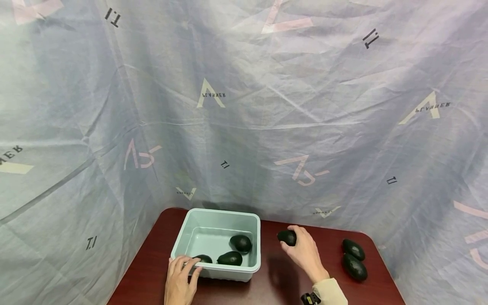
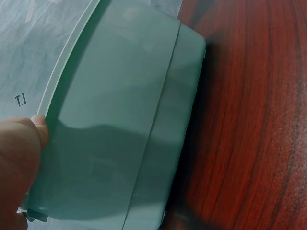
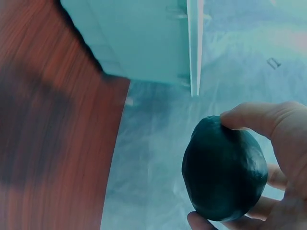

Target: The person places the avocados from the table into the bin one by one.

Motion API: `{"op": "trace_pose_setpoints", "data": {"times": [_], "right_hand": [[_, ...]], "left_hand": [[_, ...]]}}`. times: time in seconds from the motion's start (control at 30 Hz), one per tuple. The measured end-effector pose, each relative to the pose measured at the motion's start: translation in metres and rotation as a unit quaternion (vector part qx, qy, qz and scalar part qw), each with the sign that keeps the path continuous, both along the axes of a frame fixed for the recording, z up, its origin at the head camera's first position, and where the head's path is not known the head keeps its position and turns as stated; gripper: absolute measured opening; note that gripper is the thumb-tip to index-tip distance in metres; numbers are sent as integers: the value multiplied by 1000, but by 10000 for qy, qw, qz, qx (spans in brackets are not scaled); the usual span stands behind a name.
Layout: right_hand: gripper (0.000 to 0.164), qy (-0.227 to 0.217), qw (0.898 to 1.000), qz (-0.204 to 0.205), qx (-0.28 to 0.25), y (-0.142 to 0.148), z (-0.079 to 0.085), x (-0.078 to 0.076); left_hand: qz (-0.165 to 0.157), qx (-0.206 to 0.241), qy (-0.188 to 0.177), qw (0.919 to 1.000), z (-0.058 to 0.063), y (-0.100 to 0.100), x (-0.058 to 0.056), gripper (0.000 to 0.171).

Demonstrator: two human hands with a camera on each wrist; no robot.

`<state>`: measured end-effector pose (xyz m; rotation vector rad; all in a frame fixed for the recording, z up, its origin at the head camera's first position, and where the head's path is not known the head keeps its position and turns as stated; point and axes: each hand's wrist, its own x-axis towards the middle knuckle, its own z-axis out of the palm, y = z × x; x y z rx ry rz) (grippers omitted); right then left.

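My right hand (image 1: 306,253) holds a dark green avocado (image 1: 286,238) between thumb and fingers, raised above the table to the right of a pale green plastic bin (image 1: 254,241). In the right wrist view the same avocado (image 3: 223,167) fills the grasp, thumb on one side and fingertips round the other. My left hand (image 1: 181,279) grips the bin's near left rim, its thumb (image 2: 41,129) on the outer side. Inside the bin lie an avocado (image 1: 241,243) at the right, another avocado (image 1: 230,258) by the near wall, and a third avocado (image 1: 204,258) partly hidden by the rim.
Two more avocados, one avocado (image 1: 353,249) behind the other avocado (image 1: 355,267), lie at the right side of the dark red wooden table (image 1: 263,292). A grey printed cloth (image 1: 244,127) hangs behind and around the table. A dark watch (image 1: 310,298) sits on the right wrist.
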<state>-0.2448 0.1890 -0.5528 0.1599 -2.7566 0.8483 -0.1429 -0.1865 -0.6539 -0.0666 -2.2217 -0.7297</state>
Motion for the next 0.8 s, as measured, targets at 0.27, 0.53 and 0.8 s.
{"op": "trace_pose_setpoints", "data": {"times": [0.27,0.53,0.8], "right_hand": [[54,297,9989,344,-139,-29,9,-3],[53,582,9950,796,-158,-59,12,-2],[54,847,9897,1155,-74,-83,15,-6]], "left_hand": [[31,-18,3,10000,1,0,0,26],[-1,-13,-21,10000,5,-1,2,25],[13,-84,34,10000,0,-1,0,27]]}}
